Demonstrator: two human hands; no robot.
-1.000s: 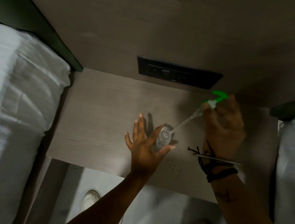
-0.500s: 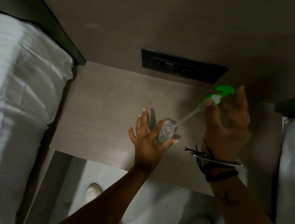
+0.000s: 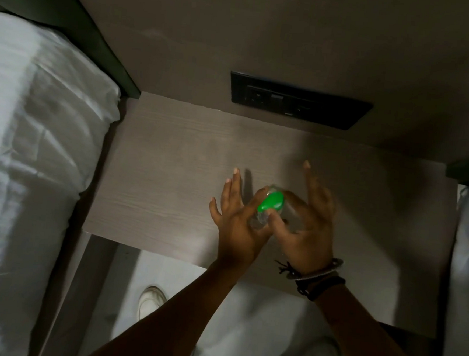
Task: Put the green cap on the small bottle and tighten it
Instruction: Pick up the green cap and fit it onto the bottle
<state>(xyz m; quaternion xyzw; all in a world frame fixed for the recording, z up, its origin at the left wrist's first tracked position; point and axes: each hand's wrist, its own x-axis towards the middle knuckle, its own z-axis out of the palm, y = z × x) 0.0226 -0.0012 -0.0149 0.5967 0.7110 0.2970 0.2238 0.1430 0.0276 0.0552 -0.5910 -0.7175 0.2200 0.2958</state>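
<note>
Standing at the near edge of the picture, the person's two forearms reach up and away over a wood-grain bedside table [image 3: 172, 173], with pale shoes on the floor below. The left hand [image 3: 235, 220] pinches the small bottle [image 3: 262, 220] between thumb and forefinger, its other fingers splayed free. The right hand [image 3: 305, 228], with bracelets at the wrist, closes its thumb and forefinger on the green cap [image 3: 272, 204], the remaining fingers lifted open.

Cap and bottle meet right between the two hands, touching both, over the middle of the table. The bottle seems to stand roughly upright, its long axis pointing up toward the camera, so only the cap's top and a sliver of clear body show; the neck and any thread are hidden. The cap looks seated, so twisting is probably what remains, though how tight it is I cannot tell.

Farther back, a dark socket panel [image 3: 298, 104] sits in the wall, with white bedding [image 3: 34, 134] at left.
</note>
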